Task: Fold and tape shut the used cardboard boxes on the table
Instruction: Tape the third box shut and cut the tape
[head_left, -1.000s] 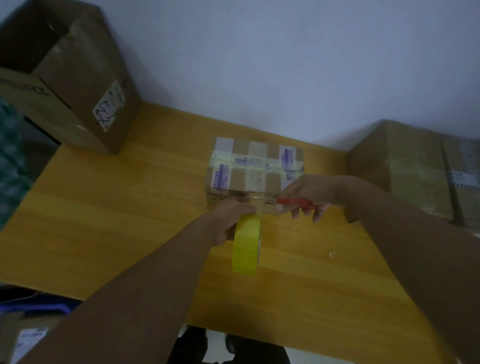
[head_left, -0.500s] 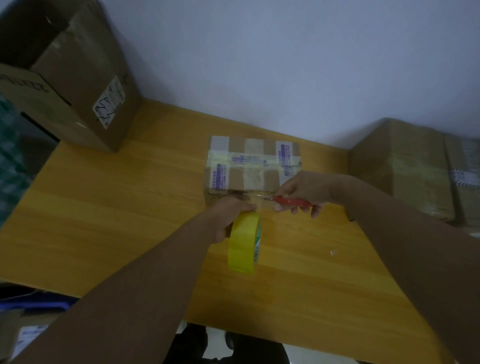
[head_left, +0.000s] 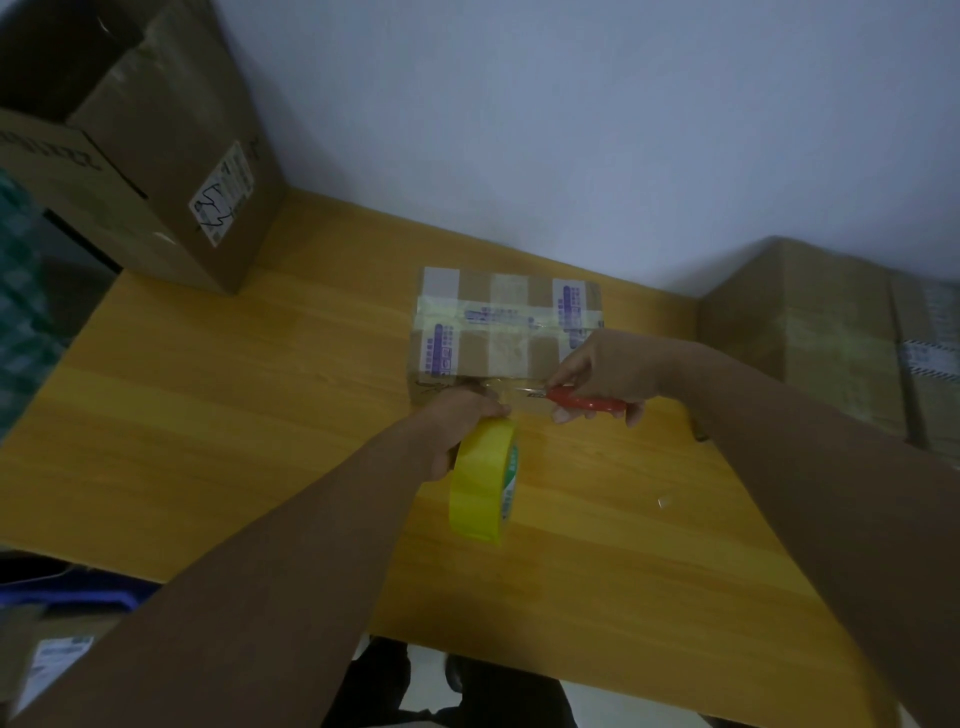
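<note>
Barely anything has shifted: the red cutter (head_left: 582, 400) stays at the strip stretched off the near edge of the small box (head_left: 506, 325) mid-counter (head_left: 234, 415), so the cut looks unfinished. The left grip (head_left: 460, 415) clasps the yellow tape roll (head_left: 483, 483) just before the box. The right grip (head_left: 605, 369) is clenched round the cutter.

Bare wood of the yellow wooden table (head_left: 208, 415) lies wide between the tall open brown cardboard box (head_left: 171, 171) at far left and the small taped cardboard box (head_left: 509, 322) mid-table; a narrower gap separates it from the closed brown cardboard cartons (head_left: 810, 338) at right.
</note>
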